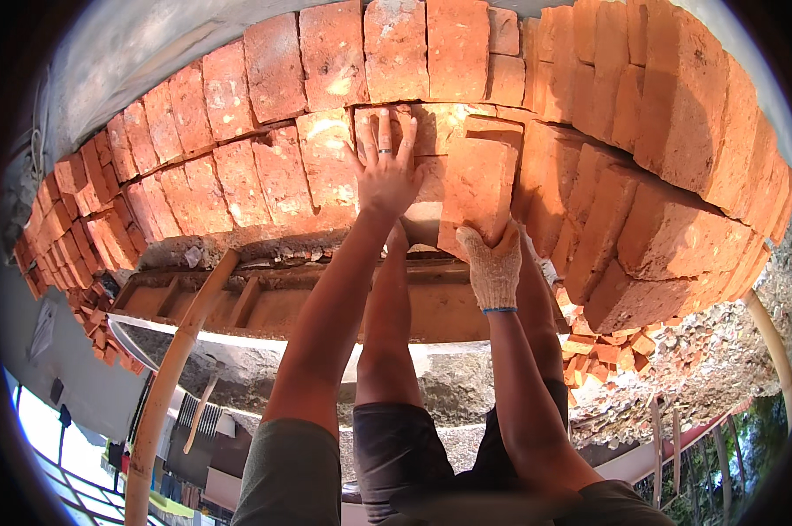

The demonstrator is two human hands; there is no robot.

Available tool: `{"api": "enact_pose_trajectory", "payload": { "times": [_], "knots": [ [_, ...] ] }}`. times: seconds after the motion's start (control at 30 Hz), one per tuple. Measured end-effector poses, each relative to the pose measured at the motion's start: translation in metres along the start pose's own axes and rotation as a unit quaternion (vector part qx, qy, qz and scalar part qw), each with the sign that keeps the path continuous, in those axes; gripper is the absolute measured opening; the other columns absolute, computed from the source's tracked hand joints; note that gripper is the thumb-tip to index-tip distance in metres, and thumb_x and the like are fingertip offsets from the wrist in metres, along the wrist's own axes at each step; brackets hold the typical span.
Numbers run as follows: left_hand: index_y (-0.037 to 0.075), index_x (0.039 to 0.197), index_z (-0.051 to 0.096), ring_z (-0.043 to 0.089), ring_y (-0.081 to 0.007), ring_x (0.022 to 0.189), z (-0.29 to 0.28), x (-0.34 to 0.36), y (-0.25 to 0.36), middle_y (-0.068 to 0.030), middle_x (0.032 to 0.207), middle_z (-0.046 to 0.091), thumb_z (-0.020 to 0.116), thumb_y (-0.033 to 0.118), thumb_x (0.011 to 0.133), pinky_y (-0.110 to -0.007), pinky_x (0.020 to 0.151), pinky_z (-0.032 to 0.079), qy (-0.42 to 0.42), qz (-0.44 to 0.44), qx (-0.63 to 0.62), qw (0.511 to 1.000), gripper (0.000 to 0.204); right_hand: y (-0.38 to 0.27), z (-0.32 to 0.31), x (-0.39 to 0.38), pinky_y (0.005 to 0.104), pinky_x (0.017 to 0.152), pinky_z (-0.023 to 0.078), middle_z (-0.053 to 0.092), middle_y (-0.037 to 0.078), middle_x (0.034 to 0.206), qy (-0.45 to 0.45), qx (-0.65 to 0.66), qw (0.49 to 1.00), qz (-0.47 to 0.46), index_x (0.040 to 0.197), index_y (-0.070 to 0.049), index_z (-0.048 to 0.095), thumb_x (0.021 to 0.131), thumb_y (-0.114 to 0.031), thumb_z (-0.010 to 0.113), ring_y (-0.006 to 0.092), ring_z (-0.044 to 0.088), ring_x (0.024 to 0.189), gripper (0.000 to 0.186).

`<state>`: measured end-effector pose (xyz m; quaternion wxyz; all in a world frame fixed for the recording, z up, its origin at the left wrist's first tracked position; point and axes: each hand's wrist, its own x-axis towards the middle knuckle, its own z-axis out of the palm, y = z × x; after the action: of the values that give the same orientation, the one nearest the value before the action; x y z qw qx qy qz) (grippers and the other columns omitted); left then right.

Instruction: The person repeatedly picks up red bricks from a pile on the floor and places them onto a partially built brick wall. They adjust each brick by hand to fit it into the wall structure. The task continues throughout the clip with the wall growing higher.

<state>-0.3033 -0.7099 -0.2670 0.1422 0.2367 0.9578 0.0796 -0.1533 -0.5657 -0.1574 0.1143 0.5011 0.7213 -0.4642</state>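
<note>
My left hand (pixel 389 180) is bare, with a ring on one finger. It lies palm down with fingers spread on a red brick (pixel 369 124) in the near row. To its right, my right hand (pixel 494 267) wears a knitted cream glove with a blue cuff edge. That hand grips the near end of a red brick (pixel 478 188), thumb on its upper face; the fingers beneath are hidden. The held brick overlaps the bricks behind it, and another brick's edge (pixel 494 129) shows just past its far end.
A back row of bricks (pixel 333 53) runs across, with stacked bricks (pixel 685 105) at right. Nearer me is a long wooden frame (pixel 321 302) with crosspieces. Bamboo poles stand at left (pixel 181 337) and right (pixel 773 351). Broken bricks (pixel 608 355) lie below on the right.
</note>
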Motion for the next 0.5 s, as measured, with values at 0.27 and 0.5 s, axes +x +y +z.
{"api": "enact_pose_trajectory", "payload": {
  "times": [0.27,0.5],
  "knots": [
    [0.035,0.171,0.025,0.002,-0.0527,0.162,0.02,0.002,-0.012,-0.0201,0.179,0.007,0.07,0.052,0.092,-0.089,0.113,0.004,-0.09,0.008,0.003,0.996,0.092,-0.021,-0.002,0.014,0.044,0.082,0.053,0.061,0.016,0.099,-0.026,-0.03,0.998,-0.048,0.11,0.001,0.059,0.083,-0.032,0.087,0.0285,0.062,0.092,0.051],
    [0.022,0.171,0.026,0.008,-0.0466,0.163,-0.033,-0.028,-0.059,-0.0202,0.178,0.014,0.051,0.044,0.11,-0.067,0.128,0.002,-0.072,0.014,-0.075,0.994,0.07,-0.005,0.033,0.052,0.0429,0.072,0.056,0.069,0.019,0.097,-0.09,0.012,0.996,0.019,0.112,0.004,0.059,0.087,-0.035,0.084,0.0308,0.071,0.084,0.052]
  ]
}}
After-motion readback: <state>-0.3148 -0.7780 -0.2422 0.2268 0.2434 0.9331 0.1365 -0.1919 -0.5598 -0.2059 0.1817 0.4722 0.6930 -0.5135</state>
